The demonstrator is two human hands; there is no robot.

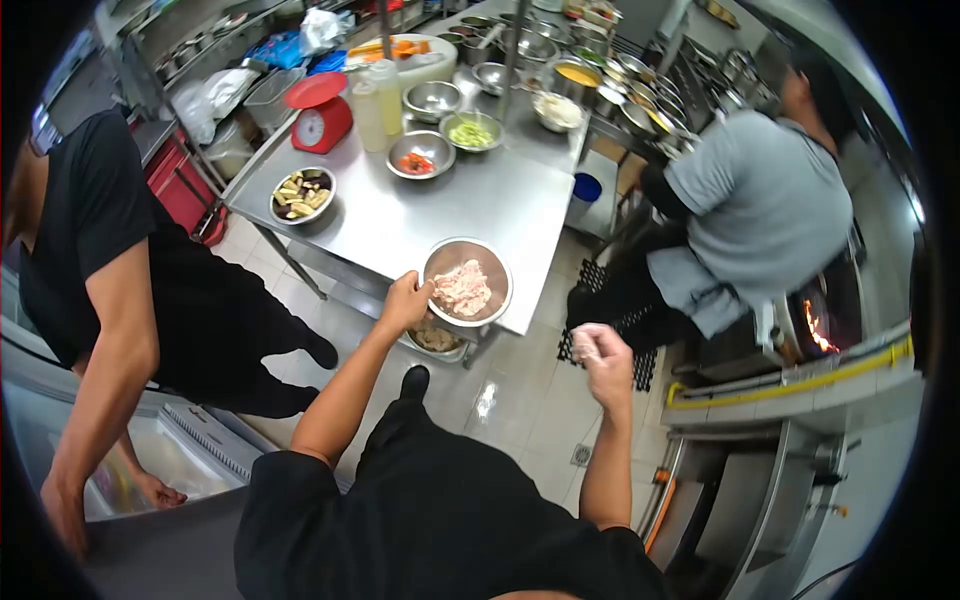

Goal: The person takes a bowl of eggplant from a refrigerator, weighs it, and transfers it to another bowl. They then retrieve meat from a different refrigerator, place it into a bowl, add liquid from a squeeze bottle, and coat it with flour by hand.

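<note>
My left hand (406, 303) grips the near-left rim of a metal bowl (502, 270) at the front corner of the steel table. Pale pink raw meat pieces (463, 287) lie in the bowl. To the right of the bowl and apart from it, my right hand (606, 366) is raised over the floor with its fingers curled together. A whitish coating shows on those fingers; whether they hold anything is hidden. Under the table edge, below my left hand, stands a container (437, 338) of something pale brown.
On the steel table (390, 225) stand bowls of cut eggplant (303, 195), red pieces (416, 163) and green slices (471, 133), a red scale (318, 112) and squeeze bottles (368, 115). One person (120, 260) leans over a chest at left; another (760, 200) works at right near flames (820, 328).
</note>
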